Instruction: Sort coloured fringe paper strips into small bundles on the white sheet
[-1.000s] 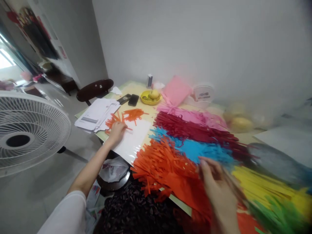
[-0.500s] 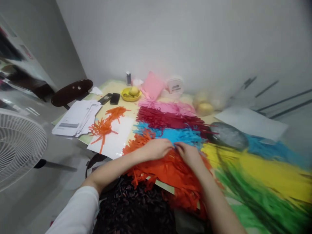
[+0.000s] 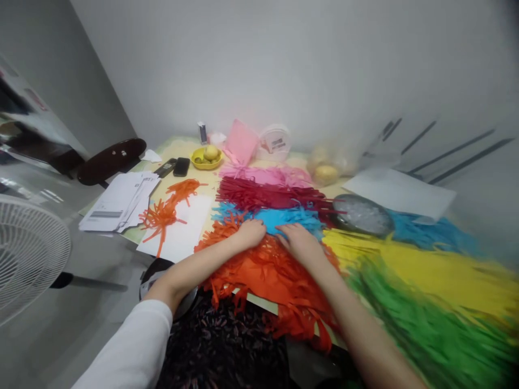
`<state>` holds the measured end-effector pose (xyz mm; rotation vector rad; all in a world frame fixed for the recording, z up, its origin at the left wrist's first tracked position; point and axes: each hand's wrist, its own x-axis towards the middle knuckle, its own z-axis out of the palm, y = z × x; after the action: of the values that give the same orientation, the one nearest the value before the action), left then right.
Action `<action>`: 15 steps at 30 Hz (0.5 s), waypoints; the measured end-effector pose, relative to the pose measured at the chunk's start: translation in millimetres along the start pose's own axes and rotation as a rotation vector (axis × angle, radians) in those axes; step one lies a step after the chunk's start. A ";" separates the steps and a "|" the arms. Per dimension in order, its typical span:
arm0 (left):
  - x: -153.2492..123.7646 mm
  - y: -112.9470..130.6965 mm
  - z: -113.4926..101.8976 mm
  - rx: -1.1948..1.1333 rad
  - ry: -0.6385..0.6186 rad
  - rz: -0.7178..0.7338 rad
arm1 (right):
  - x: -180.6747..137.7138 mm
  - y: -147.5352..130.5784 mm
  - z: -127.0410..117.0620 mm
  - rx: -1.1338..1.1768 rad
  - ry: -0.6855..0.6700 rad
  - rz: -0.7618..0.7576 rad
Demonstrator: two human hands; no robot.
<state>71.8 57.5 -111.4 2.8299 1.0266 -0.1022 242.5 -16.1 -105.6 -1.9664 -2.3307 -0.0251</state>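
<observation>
Orange fringed paper [image 3: 263, 275] lies in a loose heap at the table's near edge, under both forearms. My left hand [image 3: 253, 233] is closed at its upper edge, with fingers curled around some orange strips; the fingertips are partly hidden. To its right, my right hand [image 3: 299, 242] rests over the same edge, its fingers stretched toward the left hand and the thumb apart. Just beyond both hands is blue fringed paper [image 3: 279, 217]. Dark red fringed paper [image 3: 263, 194] and pink fringed paper [image 3: 275, 175] lie farther back.
Yellow fringed paper [image 3: 425, 265] and green fringed paper [image 3: 438, 324] spread to the right, near a dark oval tray [image 3: 343, 201]. Leftward are loose orange strips [image 3: 160, 216], printed sheets [image 3: 115, 202], a phone [image 3: 181, 167] and a yellow fruit bowl [image 3: 206, 163]. A white fan [image 3: 30, 259] stands left.
My hands have moved apart, leaving a gap with blue paper showing between them. The right fingers have straightened. The view has shifted slightly to the right.
</observation>
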 end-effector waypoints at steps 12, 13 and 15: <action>8.2 -14.1 -22.7 -0.089 -0.154 -0.013 | 25.2 18.1 4.0 -0.102 -0.122 -0.075; 9.9 -14.9 -24.9 -0.100 -0.164 -0.015 | 27.1 17.8 2.5 -0.108 -0.128 -0.070; 13.0 -15.2 -28.5 -0.114 -0.167 -0.029 | 30.5 16.7 -0.4 -0.119 -0.140 -0.059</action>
<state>72.6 81.3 -86.2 2.6532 1.0039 -0.2698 253.9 16.7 -103.5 -2.0138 -2.5298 -0.0311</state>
